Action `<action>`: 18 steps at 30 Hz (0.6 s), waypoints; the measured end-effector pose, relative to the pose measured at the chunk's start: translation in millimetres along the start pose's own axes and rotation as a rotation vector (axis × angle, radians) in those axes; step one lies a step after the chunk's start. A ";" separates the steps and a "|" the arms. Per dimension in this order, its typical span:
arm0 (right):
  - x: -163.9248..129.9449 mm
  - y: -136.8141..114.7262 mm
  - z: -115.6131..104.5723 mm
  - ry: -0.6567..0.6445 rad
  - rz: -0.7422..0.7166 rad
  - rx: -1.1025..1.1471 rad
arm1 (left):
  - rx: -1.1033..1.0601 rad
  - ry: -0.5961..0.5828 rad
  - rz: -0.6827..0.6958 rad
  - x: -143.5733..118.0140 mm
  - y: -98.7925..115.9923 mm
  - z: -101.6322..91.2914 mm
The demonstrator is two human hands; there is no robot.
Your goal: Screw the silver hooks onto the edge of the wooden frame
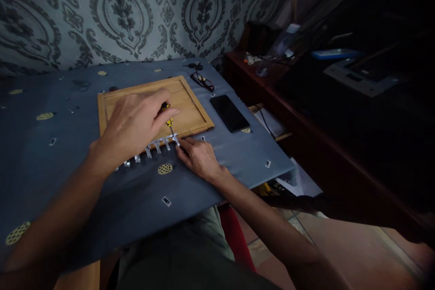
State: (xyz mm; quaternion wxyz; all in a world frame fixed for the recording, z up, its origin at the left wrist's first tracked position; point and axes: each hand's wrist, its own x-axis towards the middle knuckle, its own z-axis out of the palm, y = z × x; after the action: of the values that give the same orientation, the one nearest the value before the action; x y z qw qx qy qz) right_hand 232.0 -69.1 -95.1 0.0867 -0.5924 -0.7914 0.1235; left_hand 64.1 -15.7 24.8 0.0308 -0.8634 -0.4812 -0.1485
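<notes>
Pinching a yellow-and-black screwdriver (169,122), the left hand (134,115) is resting its tip on the metal hook rail (162,140), frame centre; the right hand (200,158) is pinching the rail's end — holding the shaft square should prevent slipping.

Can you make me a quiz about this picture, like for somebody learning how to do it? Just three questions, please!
1. What does the left hand hold?
A) a spoon
B) a screwdriver
C) a pencil

2. True or false: the smartphone lies on the tablecloth, beside the framed wooden panel.

3. Which silvery thing at the panel's near edge does the tool's tip meet?

Key:
1. B, with yellow and black on it.
2. True.
3. The metal strip with tabs sticking out.
</notes>
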 end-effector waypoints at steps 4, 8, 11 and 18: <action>0.1 0.3 0.2 0.005 -0.002 -0.001 | -0.066 0.010 0.105 -1.7 -2.9 1.5; -0.5 -0.1 -0.1 0.003 -0.001 0.003 | -0.079 0.062 0.108 -2.5 -7.2 4.9; -0.5 -0.5 -0.6 0.005 0.002 0.006 | -0.057 0.071 0.068 -2.0 -8.7 6.3; 0.2 -2.0 -4.0 -0.028 0.019 -0.013 | 0.028 0.056 0.021 -1.5 -2.9 4.3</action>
State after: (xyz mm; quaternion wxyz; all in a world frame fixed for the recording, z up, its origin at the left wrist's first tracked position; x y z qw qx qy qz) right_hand 231.2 -69.1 -90.7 0.0705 -0.5985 -0.7878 0.1272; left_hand 61.9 -14.6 20.0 0.0577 -0.8635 -0.4729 -0.1655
